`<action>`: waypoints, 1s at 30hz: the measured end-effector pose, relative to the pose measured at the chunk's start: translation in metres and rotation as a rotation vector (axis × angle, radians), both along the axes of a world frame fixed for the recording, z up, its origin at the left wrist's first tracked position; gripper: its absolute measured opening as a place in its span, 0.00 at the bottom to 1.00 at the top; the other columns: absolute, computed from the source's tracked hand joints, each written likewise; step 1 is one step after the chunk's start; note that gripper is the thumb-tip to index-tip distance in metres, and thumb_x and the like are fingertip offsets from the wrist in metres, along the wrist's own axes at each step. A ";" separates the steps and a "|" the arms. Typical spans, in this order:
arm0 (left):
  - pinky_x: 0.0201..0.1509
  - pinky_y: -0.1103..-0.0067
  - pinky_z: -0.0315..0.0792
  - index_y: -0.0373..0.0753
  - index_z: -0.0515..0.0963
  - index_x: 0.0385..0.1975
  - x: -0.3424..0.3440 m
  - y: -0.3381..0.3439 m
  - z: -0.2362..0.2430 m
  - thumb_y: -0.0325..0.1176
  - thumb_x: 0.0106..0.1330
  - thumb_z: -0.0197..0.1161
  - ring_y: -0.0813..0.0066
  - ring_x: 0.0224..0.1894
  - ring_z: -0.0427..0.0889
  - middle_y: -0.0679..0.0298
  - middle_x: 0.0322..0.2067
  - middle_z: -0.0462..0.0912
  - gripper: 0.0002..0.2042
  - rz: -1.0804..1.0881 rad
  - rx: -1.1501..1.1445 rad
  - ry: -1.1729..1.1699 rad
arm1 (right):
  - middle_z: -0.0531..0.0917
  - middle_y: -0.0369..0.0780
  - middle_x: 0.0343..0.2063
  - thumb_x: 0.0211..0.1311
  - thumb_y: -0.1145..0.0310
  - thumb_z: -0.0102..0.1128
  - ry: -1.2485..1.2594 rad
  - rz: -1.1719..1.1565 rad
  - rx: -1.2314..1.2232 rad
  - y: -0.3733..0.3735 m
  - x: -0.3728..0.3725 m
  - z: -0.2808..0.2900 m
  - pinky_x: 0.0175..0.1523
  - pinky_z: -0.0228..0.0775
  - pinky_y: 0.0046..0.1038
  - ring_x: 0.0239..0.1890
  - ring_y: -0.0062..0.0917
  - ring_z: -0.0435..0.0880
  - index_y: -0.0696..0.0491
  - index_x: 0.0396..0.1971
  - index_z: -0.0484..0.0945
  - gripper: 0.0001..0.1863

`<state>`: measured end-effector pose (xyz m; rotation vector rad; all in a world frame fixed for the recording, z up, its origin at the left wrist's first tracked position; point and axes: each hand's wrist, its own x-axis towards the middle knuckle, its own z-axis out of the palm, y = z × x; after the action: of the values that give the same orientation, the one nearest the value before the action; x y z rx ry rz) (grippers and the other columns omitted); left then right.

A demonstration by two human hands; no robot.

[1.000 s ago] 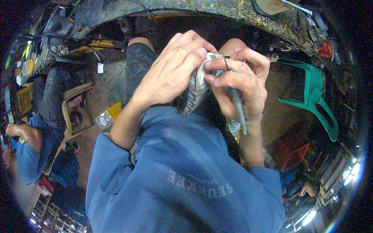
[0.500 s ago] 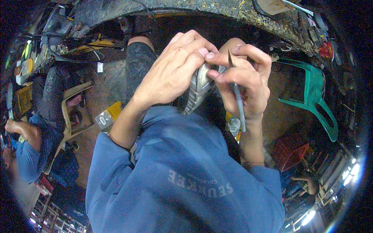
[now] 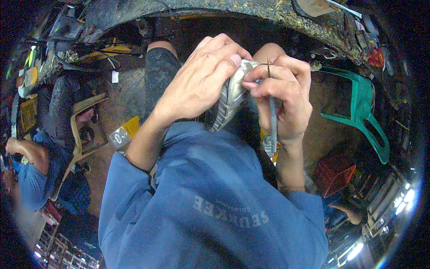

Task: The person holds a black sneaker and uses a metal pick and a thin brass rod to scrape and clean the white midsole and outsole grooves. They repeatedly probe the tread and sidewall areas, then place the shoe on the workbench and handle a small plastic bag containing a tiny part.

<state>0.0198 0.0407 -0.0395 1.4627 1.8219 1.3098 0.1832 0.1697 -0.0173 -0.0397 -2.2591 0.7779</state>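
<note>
My left hand (image 3: 201, 80) wraps over the top of a grey shoe (image 3: 228, 101) with a ribbed sole, held up close in front of my blue shirt. Pressed against the shoe's right edge, my right hand (image 3: 286, 96) pinches a thin awl-like tool (image 3: 272, 121) with a grey handle that runs down along my palm. The tool's metal tip pokes up by my fingertips, next to the shoe's edge. Most of the shoe is hidden behind both hands.
A green plastic chair (image 3: 365, 112) stands at the right, a red crate (image 3: 333, 172) below it. A tan chair (image 3: 83, 130) and a person in blue (image 3: 31, 175) are at the left. A yellow-and-white box (image 3: 123, 134) lies on the dirt floor.
My right hand has shifted slightly, bringing the tool upright with its tip now above my fingers. My left hand has stayed closed over the shoe.
</note>
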 end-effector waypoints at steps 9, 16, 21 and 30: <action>0.66 0.60 0.70 0.32 0.84 0.51 -0.004 -0.002 -0.001 0.38 0.82 0.43 0.49 0.54 0.78 0.48 0.47 0.82 0.21 0.002 -0.058 -0.015 | 0.91 0.37 0.35 0.46 0.79 0.80 -0.070 0.014 -0.019 -0.003 0.012 -0.001 0.63 0.76 0.44 0.49 0.36 0.82 0.48 0.34 0.82 0.17; 0.67 0.62 0.69 0.32 0.84 0.51 -0.006 -0.003 0.000 0.38 0.83 0.43 0.50 0.56 0.78 0.48 0.47 0.82 0.21 -0.002 -0.058 -0.023 | 0.89 0.40 0.40 0.50 0.78 0.76 -0.044 0.051 -0.033 0.007 0.021 -0.001 0.57 0.79 0.43 0.46 0.39 0.85 0.50 0.41 0.83 0.17; 0.67 0.62 0.69 0.32 0.83 0.51 -0.006 -0.001 0.001 0.38 0.83 0.43 0.50 0.56 0.78 0.49 0.47 0.81 0.21 -0.002 -0.061 -0.040 | 0.89 0.40 0.40 0.52 0.83 0.75 -0.025 0.039 -0.128 0.007 0.022 -0.006 0.58 0.79 0.43 0.46 0.37 0.86 0.51 0.43 0.81 0.20; 0.66 0.62 0.69 0.32 0.84 0.51 -0.005 0.000 0.001 0.39 0.82 0.43 0.51 0.55 0.78 0.49 0.47 0.81 0.21 -0.008 -0.050 -0.040 | 0.88 0.40 0.35 0.59 0.85 0.73 -0.050 0.030 -0.082 0.011 0.022 0.005 0.63 0.79 0.48 0.45 0.34 0.86 0.51 0.43 0.77 0.18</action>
<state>0.0153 0.0411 -0.0387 1.4071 1.8084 1.2708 0.2047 0.1809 -0.0126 -0.0651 -2.2780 0.8943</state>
